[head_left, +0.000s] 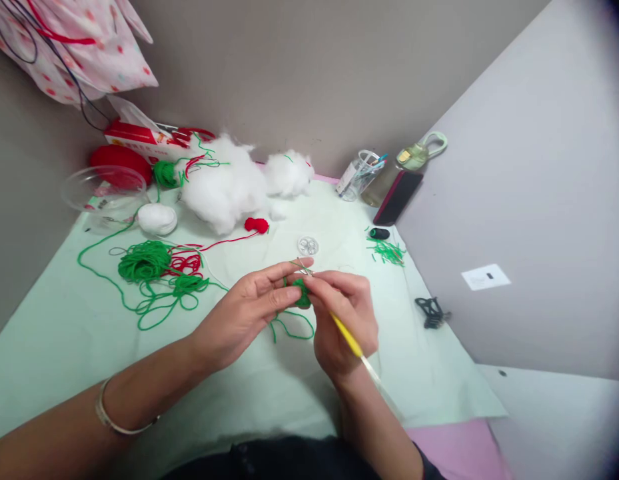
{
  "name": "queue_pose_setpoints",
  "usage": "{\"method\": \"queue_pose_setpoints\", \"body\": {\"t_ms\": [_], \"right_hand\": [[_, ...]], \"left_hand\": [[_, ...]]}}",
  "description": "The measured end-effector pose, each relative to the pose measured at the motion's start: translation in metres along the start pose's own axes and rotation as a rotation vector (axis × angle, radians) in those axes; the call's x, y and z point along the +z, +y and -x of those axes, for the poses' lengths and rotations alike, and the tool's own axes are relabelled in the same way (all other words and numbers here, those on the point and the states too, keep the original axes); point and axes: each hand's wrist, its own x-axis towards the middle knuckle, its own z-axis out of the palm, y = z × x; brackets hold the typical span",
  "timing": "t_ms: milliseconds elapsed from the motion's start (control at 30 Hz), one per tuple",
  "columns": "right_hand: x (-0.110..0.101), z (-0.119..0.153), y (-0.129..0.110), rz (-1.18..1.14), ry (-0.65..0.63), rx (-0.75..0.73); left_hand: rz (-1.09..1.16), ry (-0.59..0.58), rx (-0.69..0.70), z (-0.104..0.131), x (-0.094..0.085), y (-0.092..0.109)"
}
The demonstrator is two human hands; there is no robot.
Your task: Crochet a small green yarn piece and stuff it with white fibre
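Between thumb and fingers, my left hand (256, 293) pinches a small piece of green crochet work (302, 293). Green yarn runs over the raised left index finger. My right hand (346, 317) is closed around a crochet hook with a yellow grip (346, 335), its metal tip at the top of the green piece. Fingertips of both hands nearly meet there and partly hide the stitches. A loose green yarn tail (294, 327) hangs below the piece. Left of my hands lies a tangled heap of green yarn (145, 260) with red yarn (186, 264) beside it.
White stuffing (224, 187) is piled at the back, near a white yarn ball (157, 219) and a clear plastic bowl (103, 190). A small red crocheted piece (256, 225) lies mid-table. To the right stand a pen cup (358, 177), a phone (398, 198), and green yarn scraps (386, 251).
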Motion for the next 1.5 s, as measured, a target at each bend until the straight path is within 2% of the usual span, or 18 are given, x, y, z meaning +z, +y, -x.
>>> {"method": "queue_pose_setpoints", "body": {"t_ms": [100,167,267,367,433,500,567,633,800,900,1067,1200,1367,1433,1500], "right_hand": [[-0.007,-0.008,0.003,-0.232,-0.052,0.17],[-0.012,-0.014,0.006,-0.371,-0.025,0.275],[-0.018,-0.022,0.01,-0.585,0.028,0.459],[-0.019,-0.025,0.012,-0.768,-0.018,0.6],[-0.018,-0.024,0.012,-0.812,-0.094,0.624],[-0.016,-0.021,0.012,-0.749,-0.151,0.571],[-0.014,-0.018,0.011,-0.657,-0.161,0.487],[-0.013,-0.016,0.011,-0.638,-0.157,0.468],[-0.014,-0.018,0.013,-0.813,-0.177,0.645],[-0.016,-0.022,0.014,-0.863,-0.203,0.687],[-0.023,-0.022,0.016,-0.8,-0.256,0.634],[-0.03,-0.022,0.015,-0.651,-0.305,0.536],[-0.031,-0.023,0.013,-0.509,-0.354,0.331],[-0.028,-0.021,0.014,-0.46,-0.334,0.223],[-0.023,-0.015,0.014,-0.303,-0.287,0.1]], "left_hand": [[0.092,-0.069,-0.05,-0.002,-0.003,0.007],[0.115,-0.069,-0.045,-0.003,-0.007,0.012],[0.078,-0.077,-0.046,-0.003,-0.011,0.017],[-0.014,-0.092,-0.047,-0.002,-0.011,0.017],[-0.115,-0.087,-0.023,-0.001,-0.01,0.015],[-0.22,-0.079,0.019,-0.002,-0.008,0.013],[-0.31,-0.05,0.054,-0.002,-0.007,0.012],[-0.384,0.0,0.068,-0.003,-0.006,0.013],[-0.468,0.012,0.043,-0.002,-0.007,0.018],[-0.503,0.0,0.049,-0.001,-0.009,0.019],[-0.541,-0.016,0.067,-0.002,-0.009,0.02],[-0.573,-0.013,0.081,-0.003,-0.009,0.023],[-0.563,0.006,0.052,-0.005,-0.009,0.023],[-0.525,0.035,0.038,-0.004,-0.007,0.021],[-0.454,0.101,0.048,-0.001,-0.004,0.015]]}}
